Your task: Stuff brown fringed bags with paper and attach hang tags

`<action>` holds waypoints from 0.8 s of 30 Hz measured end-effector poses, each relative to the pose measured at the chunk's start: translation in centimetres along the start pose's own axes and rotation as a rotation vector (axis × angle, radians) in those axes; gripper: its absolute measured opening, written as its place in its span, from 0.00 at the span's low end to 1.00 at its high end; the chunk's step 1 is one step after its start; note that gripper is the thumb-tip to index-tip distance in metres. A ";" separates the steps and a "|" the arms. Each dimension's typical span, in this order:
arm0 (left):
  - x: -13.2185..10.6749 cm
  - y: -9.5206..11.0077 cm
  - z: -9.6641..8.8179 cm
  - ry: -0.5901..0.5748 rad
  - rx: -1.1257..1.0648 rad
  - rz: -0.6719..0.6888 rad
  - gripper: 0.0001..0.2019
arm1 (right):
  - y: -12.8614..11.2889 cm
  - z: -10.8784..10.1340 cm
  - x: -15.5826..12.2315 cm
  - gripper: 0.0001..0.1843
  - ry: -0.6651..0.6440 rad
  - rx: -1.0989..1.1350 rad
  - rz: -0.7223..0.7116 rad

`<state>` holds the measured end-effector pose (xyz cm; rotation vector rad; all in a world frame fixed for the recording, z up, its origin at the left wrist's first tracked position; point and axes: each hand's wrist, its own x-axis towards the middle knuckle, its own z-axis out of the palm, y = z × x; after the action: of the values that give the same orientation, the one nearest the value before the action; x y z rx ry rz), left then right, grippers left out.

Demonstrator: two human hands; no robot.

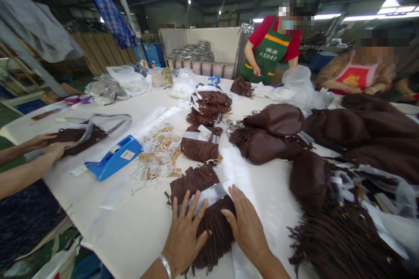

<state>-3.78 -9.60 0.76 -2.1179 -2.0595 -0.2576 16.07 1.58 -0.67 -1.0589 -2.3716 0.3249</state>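
Note:
My left hand (185, 231) lies flat with fingers spread on a brown fringed bag (199, 200) at the near edge of the white table (137, 222). My right hand (245, 222) rests flat on the same bag's right side, fingers stretched out. A clear plastic strip (211, 194) crosses the bag between my hands. Both hands press on it and hold nothing.
A blue tape dispenser (114, 157) and a heap of paper tags (159, 150) lie to the left. Folded fringed bags (209, 102) stack at the centre, and brown bags (353, 139) pile at the right. Another person's hands (49, 146) press a bag at the left. Two aproned workers stand across the table.

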 end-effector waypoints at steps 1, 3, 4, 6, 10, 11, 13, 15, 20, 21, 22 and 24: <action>0.0 0.1 0.0 0.000 -0.005 -0.010 0.35 | -0.2 0.4 0.6 0.32 -0.031 -0.012 -0.039; 0.0 0.2 0.1 -0.005 -0.018 -0.029 0.35 | -0.3 1.5 1.5 0.32 -0.093 -0.015 -0.088; 0.0 0.3 0.2 -0.010 -0.024 -0.036 0.35 | -0.2 2.0 1.6 0.31 -0.117 -0.008 -0.099; 0.0 0.4 0.5 -0.028 -0.033 -0.051 0.35 | 0.0 3.0 1.6 0.30 -0.146 0.008 -0.095; 0.0 0.6 0.9 -0.075 -0.040 -0.082 0.36 | 0.4 3.9 1.1 0.30 -0.175 0.010 -0.064; 0.0 0.6 0.9 -0.084 -0.044 -0.085 0.36 | 0.4 3.9 1.1 0.30 -0.169 0.006 -0.062; -0.3 0.5 0.6 -0.084 -0.058 -0.084 0.37 | 0.2 3.6 1.2 0.31 -0.134 -0.009 -0.068; -1.0 0.3 0.3 -0.055 -0.076 -0.104 0.36 | -0.2 2.9 1.5 0.32 -0.114 -0.044 -0.105; -3.6 0.5 0.5 0.039 -0.111 -0.269 0.36 | -0.9 1.3 2.5 0.33 -0.207 -0.102 -0.294; -4.1 0.7 0.7 0.045 -0.114 -0.292 0.36 | -0.9 1.2 2.6 0.33 -0.223 -0.097 -0.312; -4.4 0.9 0.9 0.047 -0.115 -0.310 0.36 | -0.9 1.3 2.6 0.32 -0.237 -0.093 -0.319; -4.7 1.2 1.3 0.049 -0.115 -0.326 0.35 | -0.9 1.5 2.5 0.32 -0.257 -0.094 -0.310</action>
<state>-2.67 -13.82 -1.68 -1.8025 -2.4063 -0.4769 13.27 2.88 -0.65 -0.7052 -2.7568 0.2502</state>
